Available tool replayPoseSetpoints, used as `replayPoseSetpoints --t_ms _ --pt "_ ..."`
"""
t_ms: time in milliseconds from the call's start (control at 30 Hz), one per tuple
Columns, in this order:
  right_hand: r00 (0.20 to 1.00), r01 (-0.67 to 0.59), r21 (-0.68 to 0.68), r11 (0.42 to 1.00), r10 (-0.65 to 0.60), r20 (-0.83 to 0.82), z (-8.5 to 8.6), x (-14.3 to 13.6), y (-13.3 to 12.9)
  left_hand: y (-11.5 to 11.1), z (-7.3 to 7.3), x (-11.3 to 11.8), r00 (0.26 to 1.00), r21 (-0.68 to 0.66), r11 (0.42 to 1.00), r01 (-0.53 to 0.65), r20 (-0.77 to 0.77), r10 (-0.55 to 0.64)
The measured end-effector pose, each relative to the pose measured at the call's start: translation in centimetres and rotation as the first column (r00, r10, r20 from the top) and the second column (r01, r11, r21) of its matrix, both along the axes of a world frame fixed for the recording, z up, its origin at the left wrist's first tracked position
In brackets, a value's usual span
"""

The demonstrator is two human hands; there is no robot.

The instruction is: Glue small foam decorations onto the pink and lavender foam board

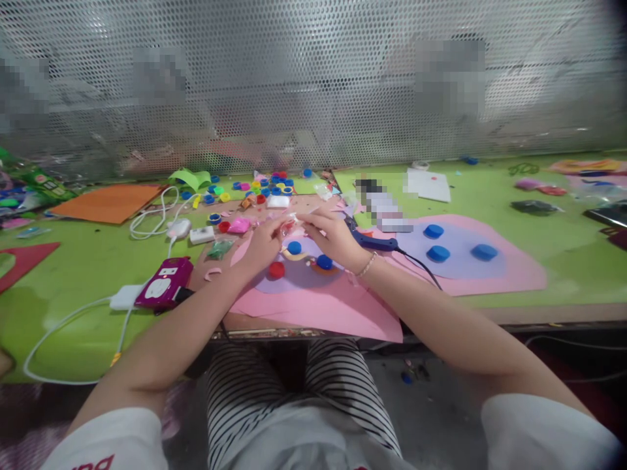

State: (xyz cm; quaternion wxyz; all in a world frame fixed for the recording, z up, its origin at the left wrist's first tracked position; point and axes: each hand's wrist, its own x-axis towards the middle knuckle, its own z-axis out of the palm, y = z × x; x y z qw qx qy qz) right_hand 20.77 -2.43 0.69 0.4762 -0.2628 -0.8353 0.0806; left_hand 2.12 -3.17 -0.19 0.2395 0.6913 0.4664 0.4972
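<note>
Over the pink and lilac paper (313,307), my left hand (265,245) and my right hand (336,240) meet, fingers closed on a small whitish, partly clear piece (290,223), possibly plastic; its kind is unclear. Just below the fingers lie a blue bottle cap (294,248), a second blue cap (324,262) and a red cap (277,269) on the lilac part. A pale curved strip (294,256) runs between the caps. Beside my right hand rests a dark blue tool resembling a glue gun (377,243), its black cord trailing right.
A purple power socket (165,284) with white cables sits at left, near orange sheets (108,202). Loose coloured caps (264,190) are scattered behind my hands. Another pink-lilac sheet (519,274) with three blue caps lies right. A perforated metal panel (313,85) stands along the back.
</note>
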Motion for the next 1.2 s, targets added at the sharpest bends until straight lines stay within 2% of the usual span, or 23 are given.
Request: replayPoseSetpoints --t_ms 100,267,467,567,700,900,967,1033,1133,1200 --pt "0.997 -0.010 0.070 0.997 0.005 0.072 -0.2 0.0 -0.2 -0.3 0.3 0.1 0.991 0.019 1.000 0.013 -0.136 -0.010" --pt "0.976 -0.024 0.098 0.995 0.003 0.217 -0.1 0.2 -0.3 -0.6 0.3 0.0 0.980 0.029 0.999 0.038 -0.198 -0.032" --pt "0.855 0.030 0.055 0.998 -0.054 0.516 0.8 0.3 -1.3 -1.2 0.5 0.1 0.958 -0.006 0.997 0.079 -0.277 -0.077" --pt "0.853 -0.015 0.005 1.000 0.010 0.521 0.8 0.3 -1.1 -1.6 0.8 0.3 0.948 -0.024 0.991 0.128 -0.290 -0.129" --pt "0.867 -0.108 -0.016 0.994 0.103 0.488 0.7 0.7 -0.3 -1.7 0.8 0.5 0.952 -0.058 0.990 0.132 -0.271 -0.143" --pt "0.792 -0.123 0.068 0.990 0.057 0.608 1.3 1.3 -0.6 -1.6 0.7 0.6 0.975 -0.107 0.988 0.112 -0.182 -0.130" --pt "0.796 -0.121 0.073 0.990 0.052 0.603 1.3 1.2 -0.9 -1.4 0.5 0.5 0.980 -0.092 0.990 0.108 -0.155 -0.122" --pt "0.842 -0.104 0.075 0.992 0.048 0.538 1.1 1.0 -1.0 -1.1 0.5 0.2 0.987 -0.077 0.992 0.101 -0.118 -0.109" --pt "0.954 -0.043 0.079 0.996 0.017 0.298 0.8 0.8 -0.9 -0.2 0.6 -0.5 1.000 -0.063 0.998 0.012 0.010 -0.011" --pt "0.993 0.002 0.033 0.999 -0.006 0.118 0.7 0.6 -0.7 0.8 0.5 -1.2 0.986 -0.061 0.995 -0.078 0.142 0.086"
